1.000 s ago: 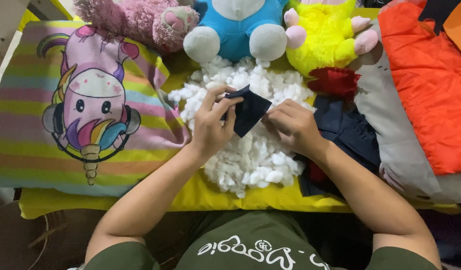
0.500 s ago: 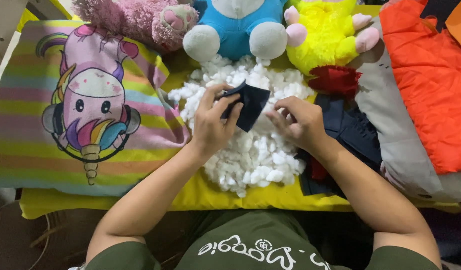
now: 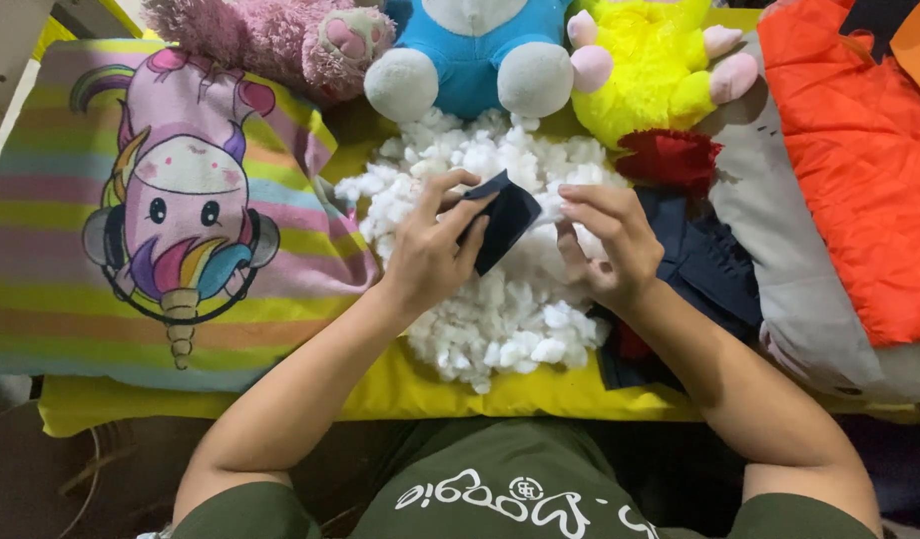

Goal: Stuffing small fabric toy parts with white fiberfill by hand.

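So the left hand is pinching a small dark navy fabric piece, grip clamped on its left edge, holding it up right over the pile of white stuffing. The right hand is sitting just beside the fabric with fingers curled down into the fluff; can't tell if that grip is actually closing on anything. The stuffing is lying on a yellow cloth, with a blue plush toy, a yellow plush and a pink plush lining up behind it. A striped unicorn pillow is lying off to the left.
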